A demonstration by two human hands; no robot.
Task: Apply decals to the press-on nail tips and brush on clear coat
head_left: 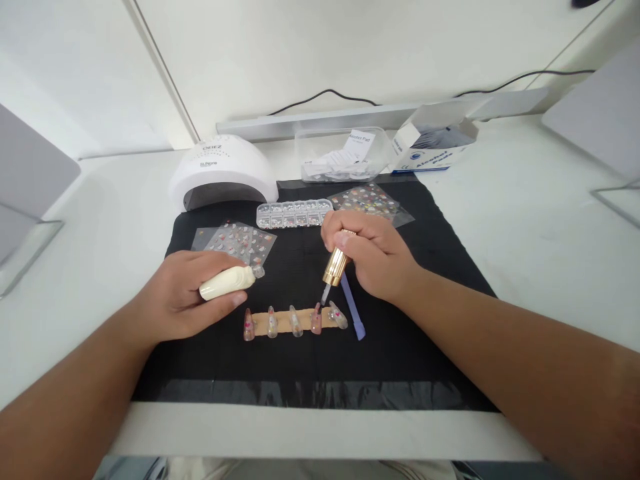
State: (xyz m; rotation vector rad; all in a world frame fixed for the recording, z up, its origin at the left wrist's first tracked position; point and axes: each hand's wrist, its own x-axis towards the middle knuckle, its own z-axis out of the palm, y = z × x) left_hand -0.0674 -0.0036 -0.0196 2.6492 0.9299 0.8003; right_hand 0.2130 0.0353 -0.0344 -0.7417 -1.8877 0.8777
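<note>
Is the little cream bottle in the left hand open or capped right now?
Open. The cream bottle lies tipped in the left hand with its neck bare, while the right hand holds the gold cap with its brush over the nail tips.

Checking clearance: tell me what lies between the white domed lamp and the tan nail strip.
In the head view, a clear compartmented gem box and black mat lie between lamp and strip.

Both forearms extended forward, converging. Left hand [193, 293] curled closed, knuckles up, thumb lowermost. Right hand [373, 257] pinched closed, fingers angled down-left, wrist raised.
</note>
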